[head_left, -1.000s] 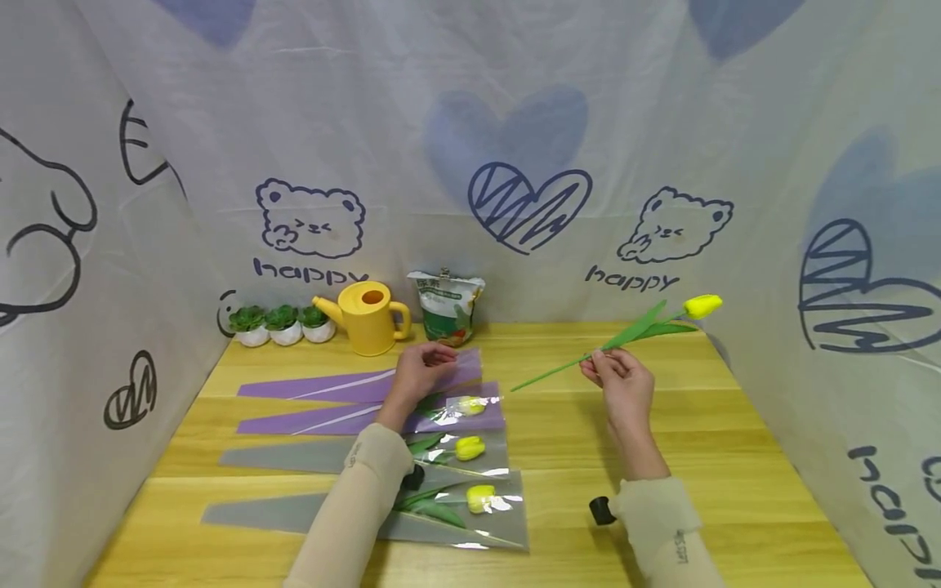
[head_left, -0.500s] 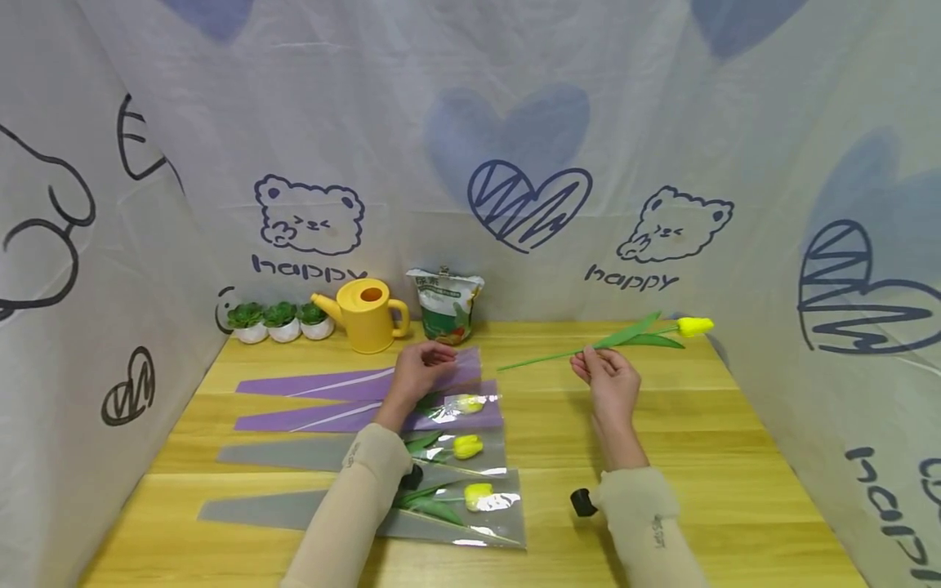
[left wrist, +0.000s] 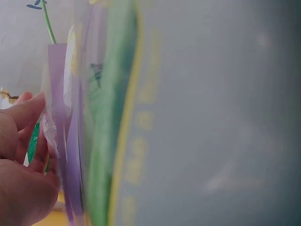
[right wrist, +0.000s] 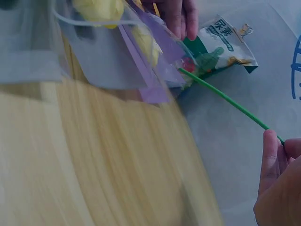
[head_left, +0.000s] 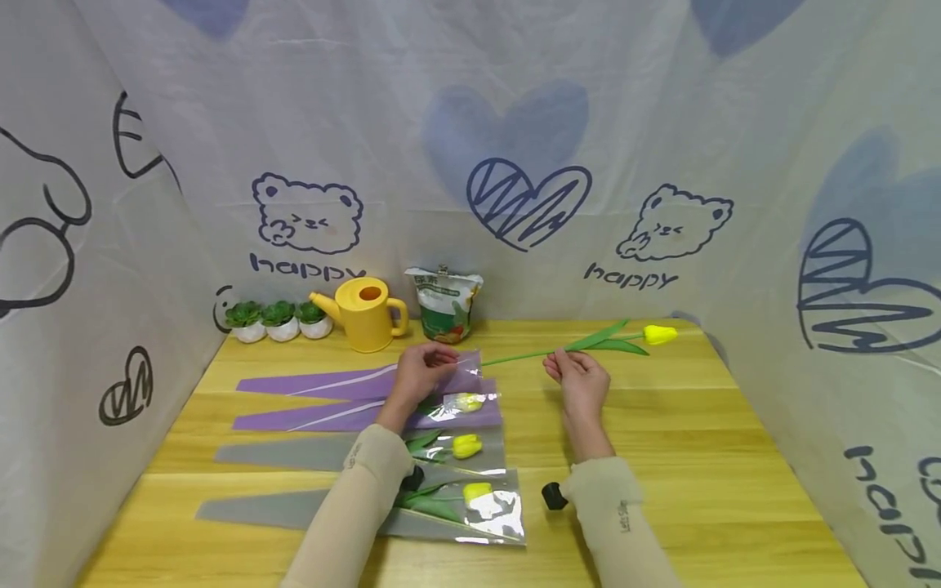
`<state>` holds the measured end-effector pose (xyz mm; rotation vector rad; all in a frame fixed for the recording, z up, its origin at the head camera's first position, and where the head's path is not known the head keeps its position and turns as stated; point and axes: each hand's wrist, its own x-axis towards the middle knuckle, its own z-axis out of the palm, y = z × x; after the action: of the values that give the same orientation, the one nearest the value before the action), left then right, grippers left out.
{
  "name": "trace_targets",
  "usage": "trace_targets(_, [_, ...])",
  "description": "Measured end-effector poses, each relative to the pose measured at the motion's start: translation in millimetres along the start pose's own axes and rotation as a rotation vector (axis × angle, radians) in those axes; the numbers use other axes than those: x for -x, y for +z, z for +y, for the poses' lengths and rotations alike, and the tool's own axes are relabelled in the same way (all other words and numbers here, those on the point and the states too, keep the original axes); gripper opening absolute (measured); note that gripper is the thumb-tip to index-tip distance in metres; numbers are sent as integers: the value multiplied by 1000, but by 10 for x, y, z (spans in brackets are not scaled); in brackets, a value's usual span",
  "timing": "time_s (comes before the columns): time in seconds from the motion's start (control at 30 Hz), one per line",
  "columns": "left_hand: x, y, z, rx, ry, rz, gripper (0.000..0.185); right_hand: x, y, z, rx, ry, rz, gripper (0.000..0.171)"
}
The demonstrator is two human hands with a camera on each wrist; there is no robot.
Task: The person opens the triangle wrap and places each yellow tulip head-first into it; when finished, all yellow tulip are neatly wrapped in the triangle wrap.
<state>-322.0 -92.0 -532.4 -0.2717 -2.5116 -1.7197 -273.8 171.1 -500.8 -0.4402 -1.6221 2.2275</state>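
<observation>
My right hand pinches the green stem of an artificial yellow tulip, its bloom pointing right. The stem's free tip is at the open right end of the back purple flower sleeve; in the right wrist view the stem meets the clear film there. With its thumb and fingers, my left hand holds that sleeve near its mouth, as the left wrist view also shows the fingers at the film. Nearer me lie a second purple sleeve and two grey sleeves, each containing a yellow tulip.
Along the back stand several small items: three potted succulents, a yellow watering can and a clipped green-and-white bag. Printed cloth walls enclose the wooden table at the back and sides.
My right hand has moved left with the tulip, lowering the bloom, and the stem tip has come to the back purple sleeve's mouth. The left hand has stayed in place.
</observation>
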Motion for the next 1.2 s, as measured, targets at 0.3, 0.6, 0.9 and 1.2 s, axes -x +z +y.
trace_targets(0.3, [-8,-23,-19,44,-5,21,17,-8,-44,37,-38,-13,41,27])
trace_targets(0.6, [18,-5,-5,53,-27,5,18,29,48,165,5,87,-15,31])
trace_targets(0.9, [22,23,-13,54,-1,-5,16,87,184,216,21,101,-28,32])
trace_targets(1.2, [33,78,6,58,-4,-18,16,117,316,304,2,114,-59,26])
